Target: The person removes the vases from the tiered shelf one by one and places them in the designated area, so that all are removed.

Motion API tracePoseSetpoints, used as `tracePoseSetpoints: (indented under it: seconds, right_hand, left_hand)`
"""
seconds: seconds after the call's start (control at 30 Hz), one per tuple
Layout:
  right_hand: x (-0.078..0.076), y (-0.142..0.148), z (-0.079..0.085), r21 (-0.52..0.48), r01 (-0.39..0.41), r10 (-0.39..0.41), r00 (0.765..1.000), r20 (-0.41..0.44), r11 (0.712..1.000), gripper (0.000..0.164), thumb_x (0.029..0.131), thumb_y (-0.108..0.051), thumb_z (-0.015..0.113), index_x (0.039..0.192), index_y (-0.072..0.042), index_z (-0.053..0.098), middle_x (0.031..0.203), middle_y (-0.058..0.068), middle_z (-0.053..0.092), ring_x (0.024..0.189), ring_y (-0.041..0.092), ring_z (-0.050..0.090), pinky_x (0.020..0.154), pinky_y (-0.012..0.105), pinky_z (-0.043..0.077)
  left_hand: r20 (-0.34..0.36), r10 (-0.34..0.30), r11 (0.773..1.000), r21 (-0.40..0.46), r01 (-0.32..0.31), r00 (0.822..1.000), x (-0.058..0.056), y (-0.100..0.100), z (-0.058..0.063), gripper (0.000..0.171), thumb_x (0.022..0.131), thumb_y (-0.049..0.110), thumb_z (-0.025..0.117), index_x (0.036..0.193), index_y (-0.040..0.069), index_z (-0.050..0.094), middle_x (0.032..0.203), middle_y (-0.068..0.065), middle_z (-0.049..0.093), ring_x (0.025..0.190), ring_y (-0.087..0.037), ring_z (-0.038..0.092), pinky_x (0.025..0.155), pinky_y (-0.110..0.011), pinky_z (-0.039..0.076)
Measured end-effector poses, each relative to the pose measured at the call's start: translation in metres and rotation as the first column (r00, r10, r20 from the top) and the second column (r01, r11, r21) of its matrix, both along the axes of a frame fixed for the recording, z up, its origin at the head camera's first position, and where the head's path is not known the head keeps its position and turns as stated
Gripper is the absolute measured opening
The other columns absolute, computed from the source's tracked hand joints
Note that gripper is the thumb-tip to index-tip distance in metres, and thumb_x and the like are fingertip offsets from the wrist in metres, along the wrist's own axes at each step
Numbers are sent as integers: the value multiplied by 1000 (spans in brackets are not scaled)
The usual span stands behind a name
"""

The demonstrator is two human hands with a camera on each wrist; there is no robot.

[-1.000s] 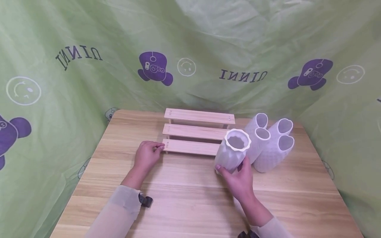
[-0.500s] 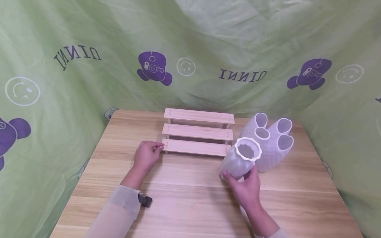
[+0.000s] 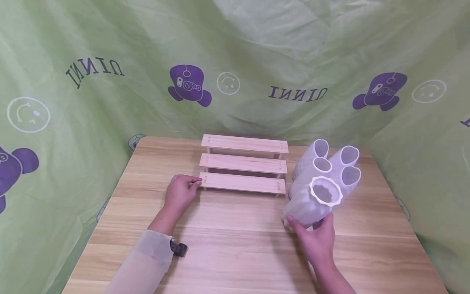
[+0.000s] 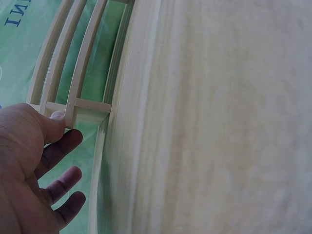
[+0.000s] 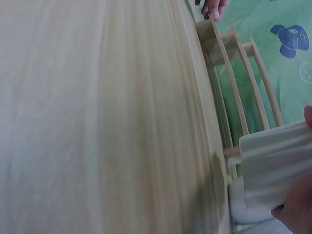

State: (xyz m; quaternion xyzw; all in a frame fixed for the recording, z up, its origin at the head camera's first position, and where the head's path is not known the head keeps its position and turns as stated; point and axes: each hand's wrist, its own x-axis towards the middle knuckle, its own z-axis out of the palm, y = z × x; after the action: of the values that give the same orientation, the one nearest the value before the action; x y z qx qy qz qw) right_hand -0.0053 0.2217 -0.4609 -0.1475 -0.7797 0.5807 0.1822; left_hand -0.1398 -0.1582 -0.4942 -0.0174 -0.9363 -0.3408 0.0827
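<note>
A three-step wooden display rack (image 3: pixel 242 183) stands at the back middle of the table. My left hand (image 3: pixel 180 191) pinches the left end of its lowest step; in the left wrist view the thumb of that hand (image 4: pixel 29 146) is against the plank, the other fingers spread below. A white vase (image 3: pixel 308 206) with a scalloped rim is in my right hand (image 3: pixel 318 241), thumb on one side and fingers on the other. The right wrist view shows the vase's base (image 5: pixel 273 165) raised off the table. Several other white vases (image 3: pixel 302 179) stand just behind it, partly covered.
The wooden table (image 3: pixel 227 245) runs back to a green printed curtain (image 3: pixel 257 49) that hangs behind it and on both sides. The held vase overlaps the standing vases in the head view; whether they touch cannot be told.
My right hand has carried the scalloped vase rightward and nearer to me, away from the rack's right end, which now shows fully. The left hand stays on the lowest step.
</note>
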Motion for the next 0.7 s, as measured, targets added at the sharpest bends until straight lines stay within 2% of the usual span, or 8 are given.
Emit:
tracePoseSetpoints:
  seconds: [0.07,0.2,0.3,0.5,0.7]
  right_hand:
    - [2,4,-1,12,20,-21,999,27,1000,91,72,-1,94,146,-4,39,134,7,58,121,18,59,104,16,47]
    - [4,13,-3,34,49,-51,996,70,998,94,73,-5,94,147,-3,37,138,12,56,129,27,55,115,38,45]
    - [3,20,-4,26,56,-58,994,91,998,97,73,-7,95,149,-2,34,145,17,52,136,35,51,118,52,39]
    - [2,30,-9,3,82,-82,985,149,997,103,72,-11,96,152,-4,31,152,19,47,143,39,45,119,55,35]
    - [1,33,-11,1,112,-111,985,135,994,102,72,-8,95,152,-4,31,149,19,49,140,39,47,119,56,36]
  left_hand:
    - [0,0,1000,-2,0,1000,0,0,0,15,96,26,75,105,15,82,104,-4,78,117,-31,62,106,-50,48]
    - [-1,-1,1000,0,1,1000,0,0,0,15,96,25,75,105,15,82,104,-4,78,117,-32,62,105,-51,48]
    - [1,-1,1000,1,1,1000,1,0,1,15,97,25,75,104,15,82,104,-5,78,117,-32,62,105,-51,48]
    - [-7,-4,1000,-1,4,1000,1,0,1,14,96,24,75,104,14,82,103,-5,78,115,-32,62,104,-51,49]
    - [-16,-7,1000,-6,7,1000,0,1,1,15,97,25,75,104,14,82,102,-5,78,115,-32,62,104,-50,49]
